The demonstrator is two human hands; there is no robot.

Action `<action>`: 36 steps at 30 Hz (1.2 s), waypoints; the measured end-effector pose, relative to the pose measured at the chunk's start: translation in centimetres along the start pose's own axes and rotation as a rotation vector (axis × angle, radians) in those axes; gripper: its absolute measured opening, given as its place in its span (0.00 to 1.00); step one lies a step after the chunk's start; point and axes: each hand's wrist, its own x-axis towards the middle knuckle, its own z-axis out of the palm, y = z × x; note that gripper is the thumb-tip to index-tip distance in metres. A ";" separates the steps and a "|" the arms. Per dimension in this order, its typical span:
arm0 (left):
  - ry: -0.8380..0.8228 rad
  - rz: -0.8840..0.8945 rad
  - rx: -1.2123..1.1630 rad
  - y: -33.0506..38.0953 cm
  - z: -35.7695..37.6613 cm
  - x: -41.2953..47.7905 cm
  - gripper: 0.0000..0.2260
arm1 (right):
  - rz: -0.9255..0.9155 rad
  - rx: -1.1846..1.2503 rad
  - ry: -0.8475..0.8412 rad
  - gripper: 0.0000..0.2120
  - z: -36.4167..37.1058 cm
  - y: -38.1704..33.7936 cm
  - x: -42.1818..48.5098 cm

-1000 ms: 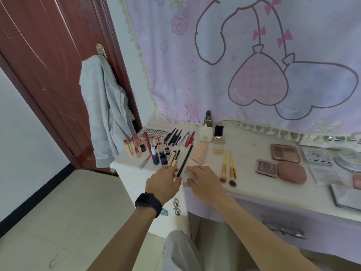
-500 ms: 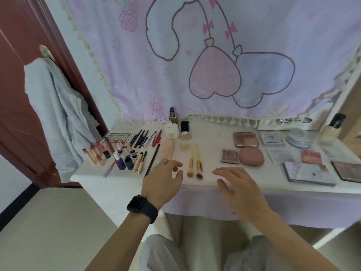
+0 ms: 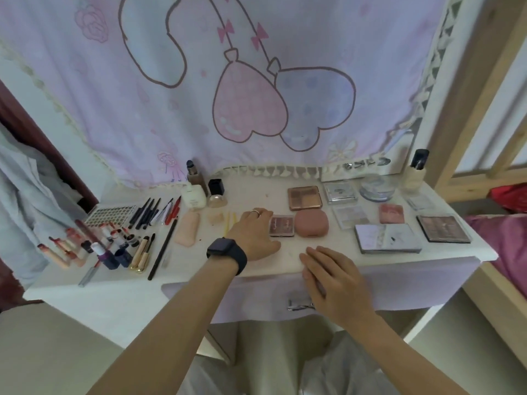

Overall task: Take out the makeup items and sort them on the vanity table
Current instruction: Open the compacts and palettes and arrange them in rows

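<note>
At the front edge of the white vanity table, the right hand is lying flat with its fingers straight. At its eleven o'clock, the left hand is covering two yellow-handled makeup brushes; I cannot tell whether it is gripping them. A small brown eyeshadow palette is sitting at its three o'clock, its cursive lettering too blurred to read.

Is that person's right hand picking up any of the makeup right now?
No, the right hand lies flat with straight fingers at the front edge of the vanity table, holding nothing.
</note>
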 end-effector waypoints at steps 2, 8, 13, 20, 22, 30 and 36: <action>-0.047 -0.010 -0.005 -0.3 0.1 1.2 0.37 | -0.009 0.003 0.015 0.13 0.1 0.1 0.0; -0.073 -0.028 0.121 -0.4 1.2 2.9 0.28 | -0.005 0.012 0.037 0.13 0.1 -0.1 -0.2; 0.004 -0.034 0.141 -0.6 0.7 1.8 0.26 | 0.014 0.010 0.042 0.13 -0.1 -0.2 -0.2; 0.159 -0.019 -0.199 -1.3 -0.4 -2.6 0.24 | 0.151 0.087 -0.013 0.13 -0.8 -1.0 0.3; 0.213 -0.021 -0.351 -1.2 -0.3 -4.5 0.23 | 0.312 0.148 -0.103 0.15 -1.8 -1.9 1.2; 0.284 0.041 -0.664 0.3 2.4 -9.8 0.22 | 0.771 1.049 -0.382 0.22 -6.6 -3.6 5.6; 0.313 0.047 -0.782 2.2 4.3 -9.2 0.26 | 0.836 1.021 -0.370 0.19 -7.2 -2.7 5.6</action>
